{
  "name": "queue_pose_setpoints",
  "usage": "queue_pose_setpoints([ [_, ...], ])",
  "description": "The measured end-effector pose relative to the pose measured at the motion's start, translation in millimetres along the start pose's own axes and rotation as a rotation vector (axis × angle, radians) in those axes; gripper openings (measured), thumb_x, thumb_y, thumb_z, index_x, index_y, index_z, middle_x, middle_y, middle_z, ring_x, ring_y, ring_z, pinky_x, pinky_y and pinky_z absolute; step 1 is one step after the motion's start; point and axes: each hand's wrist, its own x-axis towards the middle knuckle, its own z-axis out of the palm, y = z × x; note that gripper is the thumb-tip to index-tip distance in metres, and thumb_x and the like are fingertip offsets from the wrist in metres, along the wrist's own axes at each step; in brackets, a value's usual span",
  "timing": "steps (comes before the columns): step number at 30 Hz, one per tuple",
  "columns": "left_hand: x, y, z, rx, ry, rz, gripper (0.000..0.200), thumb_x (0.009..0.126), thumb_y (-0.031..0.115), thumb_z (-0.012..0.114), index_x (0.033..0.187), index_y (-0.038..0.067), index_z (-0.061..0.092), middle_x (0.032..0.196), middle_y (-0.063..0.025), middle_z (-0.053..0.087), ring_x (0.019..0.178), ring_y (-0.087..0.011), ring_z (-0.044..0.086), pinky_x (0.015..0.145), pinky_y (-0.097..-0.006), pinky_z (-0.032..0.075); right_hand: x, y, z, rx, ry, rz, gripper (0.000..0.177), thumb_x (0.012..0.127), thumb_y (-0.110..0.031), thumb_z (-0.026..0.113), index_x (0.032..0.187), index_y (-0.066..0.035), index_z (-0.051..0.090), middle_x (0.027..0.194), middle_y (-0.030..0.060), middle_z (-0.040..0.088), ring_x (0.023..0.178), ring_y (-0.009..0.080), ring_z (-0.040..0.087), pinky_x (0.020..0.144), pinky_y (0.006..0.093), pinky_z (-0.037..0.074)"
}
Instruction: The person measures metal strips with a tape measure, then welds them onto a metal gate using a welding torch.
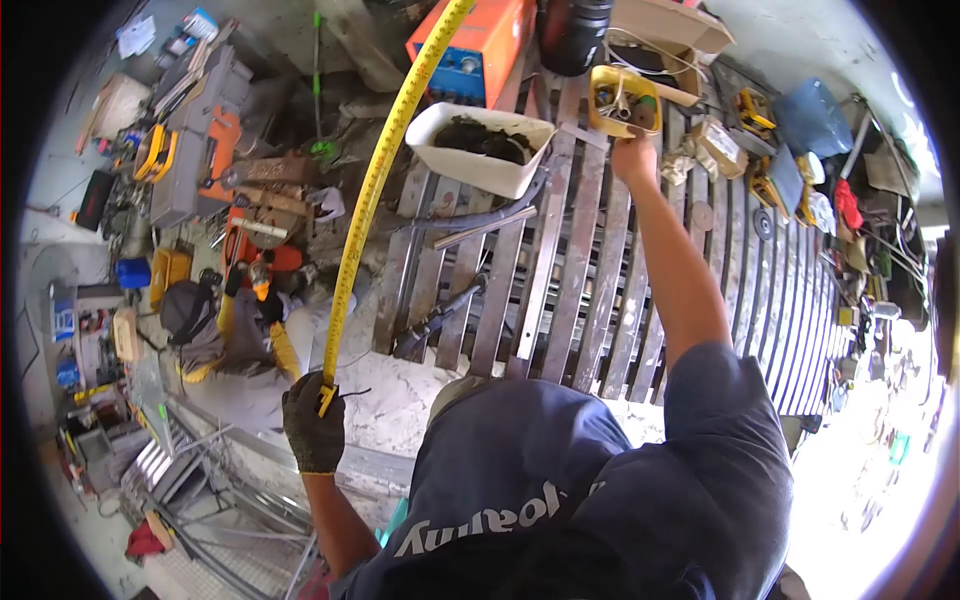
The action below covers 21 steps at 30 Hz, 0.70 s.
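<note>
My left hand (314, 423), in a dark glove, is closed on the end of a yellow measuring tape (368, 200). The tape stretches up past the top edge of the view, and its far end is out of sight. My bare right hand (634, 158) reaches across the slatted metal bench to a small yellow container (625, 100) holding small metal parts. Its fingers are closed at the container's near rim. A white tub (480, 148) with dark contents sits left of that container.
An orange machine (470, 50), a black cylinder (573, 35) and an open cardboard box (655, 50) stand at the back of the slatted bench (590, 270). Another person (235, 345) crouches at the left with an orange power tool. Tools and metal frames crowd the left side.
</note>
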Motion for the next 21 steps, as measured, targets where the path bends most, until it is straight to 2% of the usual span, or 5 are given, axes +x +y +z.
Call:
queue_pose_setpoints([
  [1,-5.7,5.5,0.2,0.026,0.02,-0.026,0.044,0.08,0.001,0.079,0.123,0.003,0.075,0.12,-0.0167,0.075,0.111,-0.0396,0.067,0.099,-0.0491,0.055,-32.3,-19.3,1.2,0.019,-0.088,0.022,0.041,0.1,-0.023,0.065,0.136,-0.005,0.07,0.114,0.0274,0.078,0.108,0.0455,0.075,0.094,0.0521,0.061],
  [5,-23.8,21.4,3.4,-0.014,0.05,-0.084,0.043,0.079,0.0,0.079,0.122,0.002,0.075,0.119,-0.0174,0.075,0.109,-0.0395,0.068,0.098,-0.0485,0.055,-151.5,-59.3,15.4,0.028,-0.538,-0.61,0.025,0.091,-0.012,0.07,0.114,-0.009,0.08,0.119,0.0153,0.076,0.119,0.0362,0.07,0.105,0.0465,0.056],
  [10,-40.9,40.1,1.0,0.001,0.046,-0.098,0.041,0.083,0.003,0.082,0.123,0.001,0.076,0.12,-0.0171,0.075,0.109,-0.0372,0.07,0.097,-0.0471,0.057,-200.3,-76.7,61.9,-0.184,-0.457,-1.245,0.033,0.093,-0.011,0.066,0.124,-0.008,0.076,0.125,0.0063,0.069,0.129,0.0282,0.059,0.105,0.0438,0.049],
  [18,-65.8,58.4,-2.5,0.034,0.034,-0.141,0.041,0.082,0.004,0.082,0.122,0.0,0.076,0.121,-0.0179,0.075,0.111,-0.0386,0.069,0.099,-0.0481,0.055,-201.5,-102.7,79.0,-0.555,-0.571,-1.252,0.043,0.096,-0.015,0.066,0.136,-0.001,0.073,0.152,0.0132,0.059,0.141,0.0285,0.049,0.108,0.0465,0.043],
  [21,-72.2,58.3,-6.4,0.06,0.051,-0.126,0.039,0.084,0.006,0.082,0.121,-0.001,0.076,0.12,-0.0191,0.075,0.109,-0.0387,0.069,0.098,-0.0481,0.056,-198.8,-94.8,71.5,-0.401,-0.568,-1.179,0.033,0.095,-0.016,0.068,0.126,-0.004,0.07,0.149,0.017,0.062,0.13,0.0342,0.061,0.109,0.0499,0.045],
])
